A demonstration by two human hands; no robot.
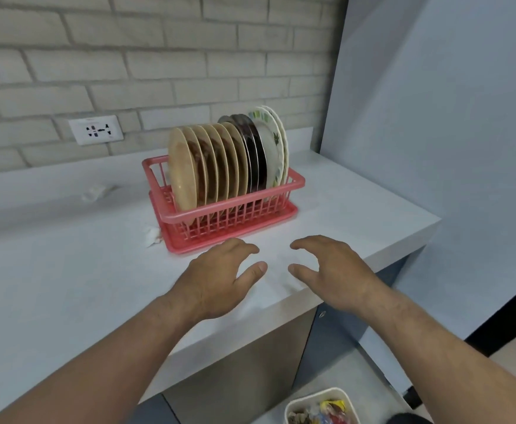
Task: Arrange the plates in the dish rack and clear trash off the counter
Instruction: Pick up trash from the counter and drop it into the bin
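While my fingers [248,248] hover spread and empty, I should pinch the whole crumpled tissue [152,235] at ten o'clock.

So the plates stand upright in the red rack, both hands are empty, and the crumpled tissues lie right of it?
Nearly. The head view shows the crumpled tissues left of the red rack, not right. The plates stand upright in it, and the left hand and right hand are empty.
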